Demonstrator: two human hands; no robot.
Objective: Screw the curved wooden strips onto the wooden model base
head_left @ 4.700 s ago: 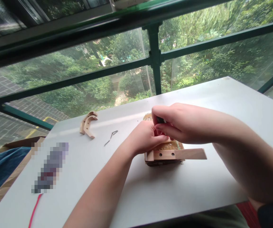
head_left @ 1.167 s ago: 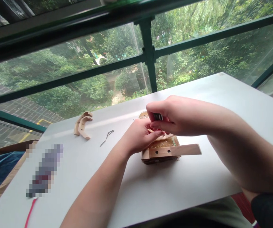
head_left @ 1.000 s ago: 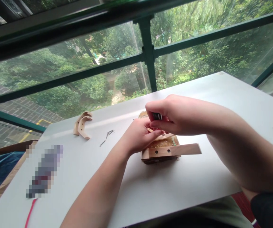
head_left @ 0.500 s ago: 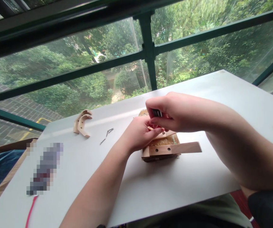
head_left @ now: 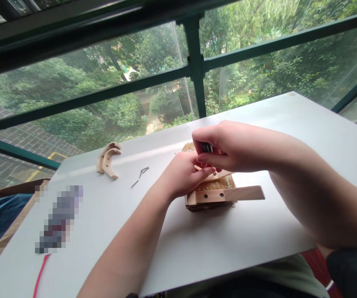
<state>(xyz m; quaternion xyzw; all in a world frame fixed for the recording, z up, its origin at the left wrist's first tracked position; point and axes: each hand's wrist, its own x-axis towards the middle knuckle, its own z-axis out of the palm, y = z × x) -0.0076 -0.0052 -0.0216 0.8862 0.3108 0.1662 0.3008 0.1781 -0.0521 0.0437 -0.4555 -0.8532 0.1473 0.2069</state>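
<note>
My right hand (head_left: 217, 147) is wrapped around the black handle of a screwdriver (head_left: 206, 147); its shaft and tip are hidden by my fingers. Just below it, my left hand (head_left: 186, 174) is closed, thumb and fingers pinched together at the upper wooden piece, and what they pinch is hidden. Both hands are over a worn brown block (head_left: 217, 184) with many small holes in its top. Along the block's near edge lies a pale wooden piece (head_left: 240, 193) with two dark screw holes, its end sticking out to the right. Part of the upper wooden piece (head_left: 220, 175) shows beneath my hands.
Two curved wooden pieces (head_left: 111, 165) lie at the left of the white table (head_left: 113, 231). Several screws (head_left: 140, 176) are between them and my left hand. A blurred-out object (head_left: 58, 219) with a red strap (head_left: 41, 275) is at the front left. Windows stand behind the table.
Both hands stay at the same place on the block, with the screwdriver handle still in the right. The whole view has shifted very slightly.
</note>
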